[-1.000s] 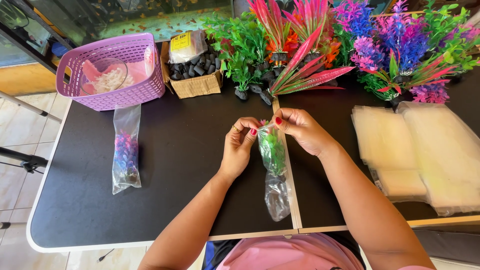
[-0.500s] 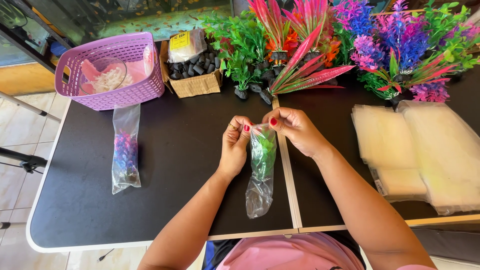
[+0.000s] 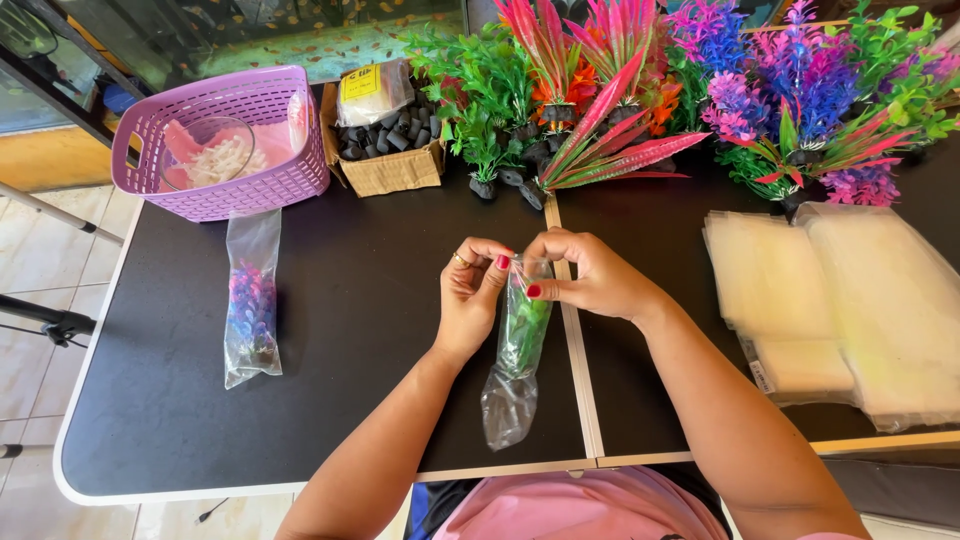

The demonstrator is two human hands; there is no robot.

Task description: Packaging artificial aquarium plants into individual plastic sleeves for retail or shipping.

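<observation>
Black table point(image 3: 330, 330): both hands pinch bag point(image 3: 518, 360) top; long axis near-vertical, plant stem-down toward person.

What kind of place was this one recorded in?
Probably an aquarium-supply packing station: rows of artificial plants line the black table, stacks of clear bags lie ready, and a fish tank stands behind.
</observation>
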